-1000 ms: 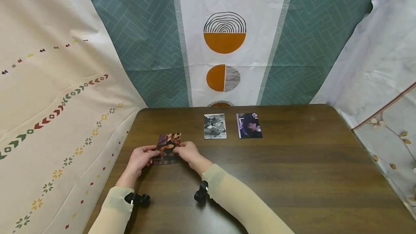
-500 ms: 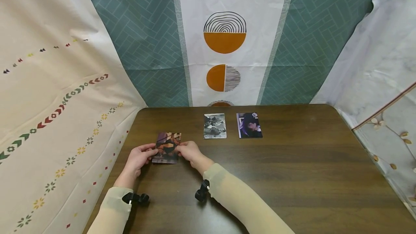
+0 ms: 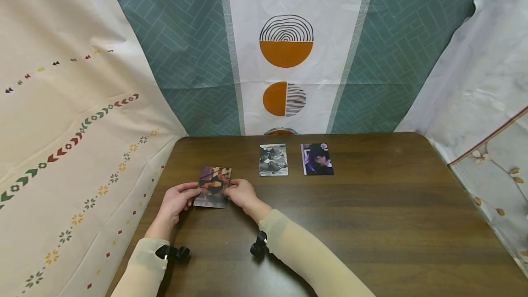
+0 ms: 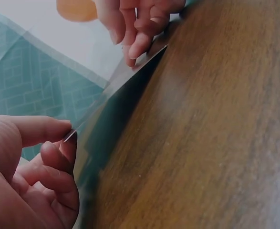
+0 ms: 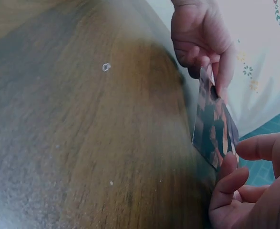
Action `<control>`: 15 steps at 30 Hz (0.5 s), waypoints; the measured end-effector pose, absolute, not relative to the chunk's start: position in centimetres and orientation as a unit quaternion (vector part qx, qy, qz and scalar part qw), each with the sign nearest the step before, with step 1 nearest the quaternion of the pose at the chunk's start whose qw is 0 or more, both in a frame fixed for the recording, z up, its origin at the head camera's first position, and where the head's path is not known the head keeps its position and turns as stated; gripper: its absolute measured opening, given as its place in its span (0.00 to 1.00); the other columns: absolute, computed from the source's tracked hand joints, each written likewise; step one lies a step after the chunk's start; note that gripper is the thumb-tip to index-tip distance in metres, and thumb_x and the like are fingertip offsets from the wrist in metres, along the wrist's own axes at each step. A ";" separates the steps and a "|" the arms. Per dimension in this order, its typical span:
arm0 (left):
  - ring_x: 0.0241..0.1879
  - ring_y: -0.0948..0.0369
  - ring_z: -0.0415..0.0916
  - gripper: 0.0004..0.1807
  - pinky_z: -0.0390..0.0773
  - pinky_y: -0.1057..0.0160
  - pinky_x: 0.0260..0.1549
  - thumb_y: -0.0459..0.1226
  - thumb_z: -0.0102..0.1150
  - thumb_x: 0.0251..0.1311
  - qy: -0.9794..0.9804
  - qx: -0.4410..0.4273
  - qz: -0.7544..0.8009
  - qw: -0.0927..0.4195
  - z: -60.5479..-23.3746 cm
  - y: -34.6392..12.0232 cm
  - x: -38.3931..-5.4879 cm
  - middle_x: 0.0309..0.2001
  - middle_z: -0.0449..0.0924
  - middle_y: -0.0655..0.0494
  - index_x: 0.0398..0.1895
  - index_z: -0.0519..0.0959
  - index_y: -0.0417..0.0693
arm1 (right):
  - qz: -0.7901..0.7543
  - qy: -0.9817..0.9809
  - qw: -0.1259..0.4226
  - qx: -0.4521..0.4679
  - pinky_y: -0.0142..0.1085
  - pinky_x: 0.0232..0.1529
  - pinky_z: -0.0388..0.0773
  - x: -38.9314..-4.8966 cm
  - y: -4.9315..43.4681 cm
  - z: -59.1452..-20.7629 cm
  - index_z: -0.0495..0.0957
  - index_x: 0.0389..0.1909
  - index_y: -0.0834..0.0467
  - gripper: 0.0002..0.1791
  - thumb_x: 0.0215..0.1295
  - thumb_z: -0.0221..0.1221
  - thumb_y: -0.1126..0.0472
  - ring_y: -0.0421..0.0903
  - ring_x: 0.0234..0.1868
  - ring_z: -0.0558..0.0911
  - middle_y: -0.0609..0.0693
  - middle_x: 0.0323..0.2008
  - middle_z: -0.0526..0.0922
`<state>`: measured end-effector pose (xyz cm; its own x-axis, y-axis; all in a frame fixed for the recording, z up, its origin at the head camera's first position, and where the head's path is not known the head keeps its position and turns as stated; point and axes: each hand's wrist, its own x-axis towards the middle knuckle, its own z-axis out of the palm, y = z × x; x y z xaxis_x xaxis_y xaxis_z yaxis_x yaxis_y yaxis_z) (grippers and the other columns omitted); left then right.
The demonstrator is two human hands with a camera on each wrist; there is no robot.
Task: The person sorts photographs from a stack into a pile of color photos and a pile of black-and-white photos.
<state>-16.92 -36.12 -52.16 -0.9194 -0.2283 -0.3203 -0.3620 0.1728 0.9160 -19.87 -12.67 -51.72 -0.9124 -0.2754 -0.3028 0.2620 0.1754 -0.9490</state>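
At the left of the table, a printed photo in dark and orange tones is held between two hands. My left hand pinches its left edge between thumb and fingers. On the opposite edge, my right hand pinches it the same way. In the left wrist view the photo is seen nearly edge-on, lifted off the wood with a dark shadow under it. The right wrist view shows its printed face, tilted. A black-and-white photo and a purple-toned photo lie flat farther back, touched by neither hand.
The brown wooden table has rounded far corners. A green and white patterned cloth hangs behind it. Cream cloth borders the left side and pale floral cloth the right. A black wrist camera sits on each forearm.
The held photo has tilted up slightly, its face lighter and showing more to the head camera. Both hands keep their pinch and have hardly moved. The two other photos stay in place.
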 end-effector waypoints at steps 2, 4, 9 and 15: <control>0.19 0.67 0.69 0.27 0.69 0.68 0.19 0.35 0.68 0.71 0.761 -0.197 0.617 0.048 -51.9 -36.0 -16.8 0.29 0.83 0.64 0.68 0.77 0.31 | -0.635 0.746 0.202 -0.006 0.35 0.40 0.82 -19.8 -12.6 -51.7 0.75 0.70 0.70 0.31 0.66 0.65 0.67 0.46 0.40 0.87 0.53 0.45 0.87; 0.19 0.68 0.69 0.27 0.70 0.68 0.19 0.35 0.69 0.71 0.757 -0.197 0.621 0.041 -51.7 -35.9 -16.7 0.29 0.84 0.64 0.68 0.77 0.31 | -0.624 0.756 0.194 -0.012 0.33 0.37 0.81 -19.8 -12.6 -51.6 0.77 0.69 0.69 0.30 0.66 0.66 0.67 0.43 0.37 0.85 0.51 0.43 0.86; 0.19 0.67 0.70 0.26 0.71 0.69 0.19 0.34 0.69 0.70 0.751 -0.196 0.629 0.032 -51.3 -35.6 -16.5 0.29 0.84 0.63 0.67 0.78 0.31 | -0.607 0.776 0.170 -0.029 0.31 0.36 0.78 -19.7 -12.5 -51.9 0.80 0.66 0.65 0.28 0.65 0.68 0.66 0.40 0.36 0.80 0.50 0.42 0.84; 0.18 0.67 0.70 0.26 0.72 0.69 0.19 0.37 0.71 0.70 0.757 -0.190 0.624 0.024 -51.6 -35.0 -16.5 0.31 0.84 0.61 0.67 0.81 0.34 | -0.609 0.777 0.150 -0.043 0.35 0.40 0.80 -20.1 -11.7 -52.5 0.81 0.66 0.62 0.27 0.66 0.69 0.65 0.42 0.40 0.82 0.50 0.41 0.86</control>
